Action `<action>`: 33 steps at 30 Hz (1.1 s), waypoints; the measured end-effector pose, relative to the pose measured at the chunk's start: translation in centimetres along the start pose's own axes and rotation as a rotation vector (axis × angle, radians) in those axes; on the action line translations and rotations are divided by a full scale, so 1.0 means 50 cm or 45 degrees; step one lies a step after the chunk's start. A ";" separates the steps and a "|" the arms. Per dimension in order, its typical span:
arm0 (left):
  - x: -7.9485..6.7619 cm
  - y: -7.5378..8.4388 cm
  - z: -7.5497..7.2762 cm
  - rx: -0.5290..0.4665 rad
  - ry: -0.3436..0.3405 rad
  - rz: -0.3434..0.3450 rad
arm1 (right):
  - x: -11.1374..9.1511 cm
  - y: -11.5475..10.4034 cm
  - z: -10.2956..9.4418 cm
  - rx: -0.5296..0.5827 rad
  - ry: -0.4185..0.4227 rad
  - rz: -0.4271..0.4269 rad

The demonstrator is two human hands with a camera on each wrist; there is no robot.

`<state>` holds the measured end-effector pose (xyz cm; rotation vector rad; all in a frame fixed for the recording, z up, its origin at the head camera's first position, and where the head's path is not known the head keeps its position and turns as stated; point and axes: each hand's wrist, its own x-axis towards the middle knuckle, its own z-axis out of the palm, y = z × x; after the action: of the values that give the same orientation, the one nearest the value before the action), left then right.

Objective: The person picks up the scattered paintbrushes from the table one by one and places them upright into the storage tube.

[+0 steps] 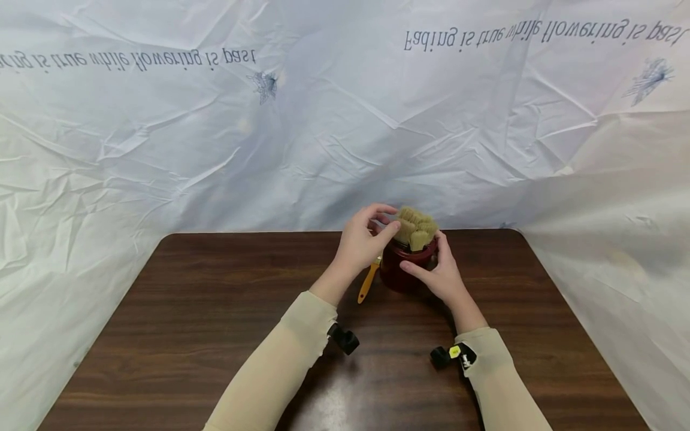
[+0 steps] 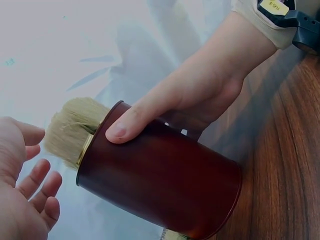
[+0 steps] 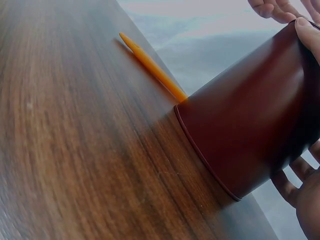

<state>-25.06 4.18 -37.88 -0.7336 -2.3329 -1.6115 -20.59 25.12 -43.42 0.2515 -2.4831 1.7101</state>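
Note:
Near the table's far edge stands a dark red cylindrical pot. Several paintbrushes rise out of it, pale bristles up. My right hand grips the pot at its right side near the rim; the thumb presses the front wall. To the left of the bristles is my left hand, thumb and fingers loosely bent; in the left wrist view a gap shows between its fingers and the bristles. One paintbrush with an orange handle lies on the table beside the pot, its bristle end hidden.
Dark wood-grain table spreads out in front and to both sides. A wrinkled white cloth with printed lettering hangs right behind its far edge and along the sides. Small black devices sit at both wrists.

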 end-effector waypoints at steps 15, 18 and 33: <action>-0.040 -0.074 -0.034 -0.069 0.035 -0.131 | -0.001 0.004 0.006 -0.018 0.005 -0.013; -0.054 -0.113 -0.033 0.041 0.014 -0.200 | 0.004 0.021 0.004 -0.010 0.013 -0.012; -0.085 -0.200 0.011 0.473 -0.292 -0.289 | 0.015 0.067 0.006 -0.014 0.041 -0.042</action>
<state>-26.46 0.74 -48.09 -0.6144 -2.8599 -1.1606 -22.00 25.95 -46.45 0.2599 -2.4508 1.6738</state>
